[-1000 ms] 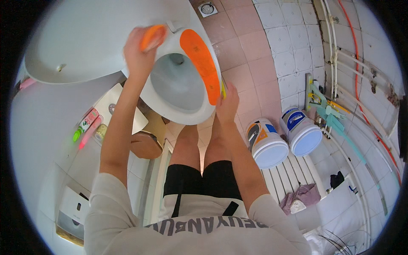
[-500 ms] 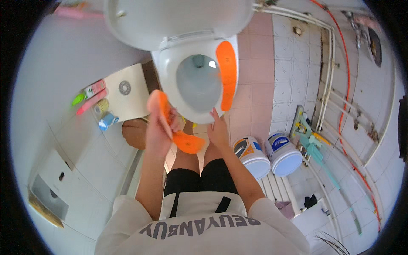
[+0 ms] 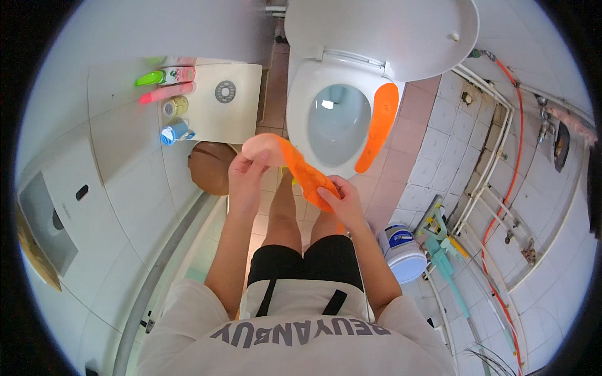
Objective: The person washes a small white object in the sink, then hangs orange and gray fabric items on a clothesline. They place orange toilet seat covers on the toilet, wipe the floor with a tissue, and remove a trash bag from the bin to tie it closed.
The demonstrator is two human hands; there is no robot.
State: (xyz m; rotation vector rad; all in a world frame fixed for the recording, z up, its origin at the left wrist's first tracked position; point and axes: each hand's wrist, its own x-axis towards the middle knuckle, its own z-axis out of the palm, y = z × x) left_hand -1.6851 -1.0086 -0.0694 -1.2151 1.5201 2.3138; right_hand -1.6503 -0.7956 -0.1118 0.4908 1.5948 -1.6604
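Observation:
Between my two hands hangs a curved orange toilet seat pad (image 3: 300,168), bent so that its pale underside shows at the left end. My left hand (image 3: 246,175) pinches it near that pale end. At its lower right end, my right hand (image 3: 343,199) has the pad between thumb and fingers. A matching orange pad (image 3: 379,128) lies along the right side of the white toilet seat (image 3: 300,119), just beyond my hands. Behind the seat the toilet lid (image 3: 382,28) is raised, and water shows in the bowl (image 3: 338,128).
On the left, a cream ledge (image 3: 241,116) with a round drain grille has several bottles (image 3: 175,75) along its edge. A brown rounded object (image 3: 210,168) is beside it. To my right are a white bucket (image 3: 401,257), a teal-handled tool (image 3: 444,263), white pipes (image 3: 486,150) and a red hose (image 3: 515,169).
My right hand has left the front rim of the toilet seat and taken the pad's free lower end. The pad is now drawn out between both hands. The view has shifted left.

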